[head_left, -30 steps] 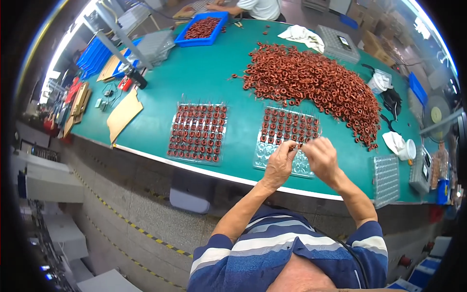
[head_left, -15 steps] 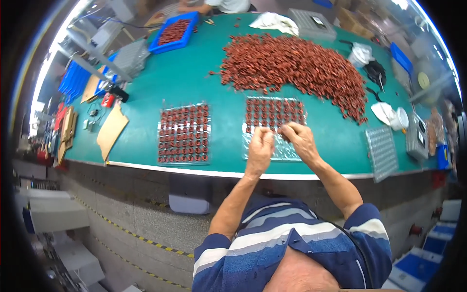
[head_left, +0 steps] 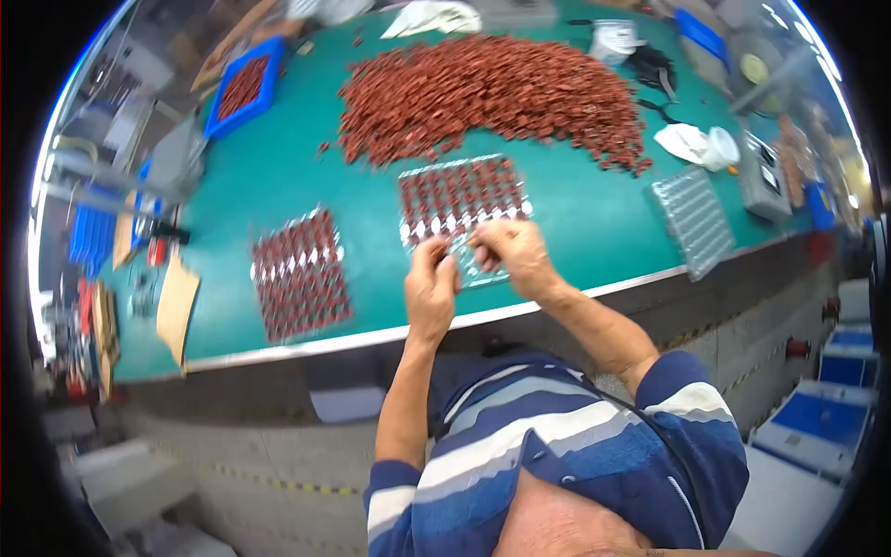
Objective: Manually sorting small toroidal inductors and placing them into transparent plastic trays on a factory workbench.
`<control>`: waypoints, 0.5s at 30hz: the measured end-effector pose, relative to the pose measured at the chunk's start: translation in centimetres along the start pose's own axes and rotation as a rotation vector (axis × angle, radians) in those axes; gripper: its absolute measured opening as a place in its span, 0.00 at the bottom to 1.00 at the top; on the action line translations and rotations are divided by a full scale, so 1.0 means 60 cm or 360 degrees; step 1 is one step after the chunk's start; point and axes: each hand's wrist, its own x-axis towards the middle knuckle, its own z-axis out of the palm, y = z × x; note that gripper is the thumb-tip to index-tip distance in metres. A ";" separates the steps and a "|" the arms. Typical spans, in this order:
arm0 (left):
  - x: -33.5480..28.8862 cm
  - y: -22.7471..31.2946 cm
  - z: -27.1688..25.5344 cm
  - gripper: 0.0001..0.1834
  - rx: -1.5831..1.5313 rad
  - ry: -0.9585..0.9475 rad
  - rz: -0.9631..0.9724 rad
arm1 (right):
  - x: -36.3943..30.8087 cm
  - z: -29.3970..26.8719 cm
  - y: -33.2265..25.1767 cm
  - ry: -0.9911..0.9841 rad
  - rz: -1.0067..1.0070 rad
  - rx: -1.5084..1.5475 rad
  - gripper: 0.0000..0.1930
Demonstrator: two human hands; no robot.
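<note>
My left hand (head_left: 432, 290) is closed, with thumb and fingers curled together over the near left part of a clear plastic tray (head_left: 475, 272). Something small and reddish shows at its fingers, too blurred to name. Just to the right, my right hand (head_left: 520, 257) pinches over the same tray; what its fingertips hold, if anything, cannot be made out. Rows of small red-brown ring-shaped parts (head_left: 464, 190) fill the tray's far portion, while pockets nearest me look bare. A second clear tray (head_left: 337, 243), filled with the same parts, lies to the left.
A large heap of red-brown parts (head_left: 492, 97) covers the table's far middle. Far left stands a blue bin (head_left: 214, 119) of parts. An unfilled clear tray (head_left: 691, 221), a white tub (head_left: 722, 148) and cloth (head_left: 680, 143) are at right. Cardboard (head_left: 176, 311) lies left.
The view has swung, so the table and trays appear farther left and tilted. My hands stay over the middle tray, the left one now slightly lower than the right.
</note>
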 end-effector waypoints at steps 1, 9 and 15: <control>-0.007 -0.001 -0.002 0.12 -0.0027 0.0044 0.0031 | 0.002 0.006 -0.004 -0.0055 0.0001 0.0027 0.15; -0.026 -0.012 -0.025 0.23 -0.0531 -0.0498 -0.0609 | -0.006 -0.023 0.025 -0.0173 -0.0108 -0.0145 0.12; -0.043 -0.030 -0.010 0.17 0.0219 -0.0473 -0.0111 | -0.002 -0.025 0.034 -0.0233 0.0123 0.0143 0.15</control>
